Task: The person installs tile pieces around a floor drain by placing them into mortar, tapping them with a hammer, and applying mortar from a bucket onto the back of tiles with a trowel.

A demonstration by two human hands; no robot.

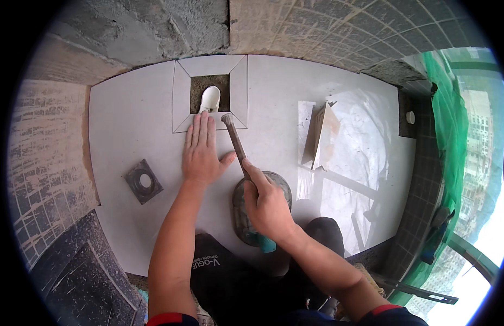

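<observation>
My left hand [202, 155] lies flat, fingers stretched out, on the pale tile strip at the near side of a square floor opening [224, 80]. Inside the opening sits a white pipe end [210, 98] amid rough, dark fill. My right hand [269, 209] is closed around a hammer [235, 138] with a long, worn shaft, its small head pointing forward, just right of my left fingers. Beneath my right hand is a dark, rounded object [279, 182] whose kind I cannot make out. A teal end piece [267, 244] shows behind that hand.
A dark square drain piece with a round hole [155, 192] lies on the white tile floor [135, 117] at left. Thin tile pieces [323, 133] stand at right. Green netting [450, 136] hangs beyond the tiled ledge [426, 163]. A long metal bar [420, 290] lies lower right.
</observation>
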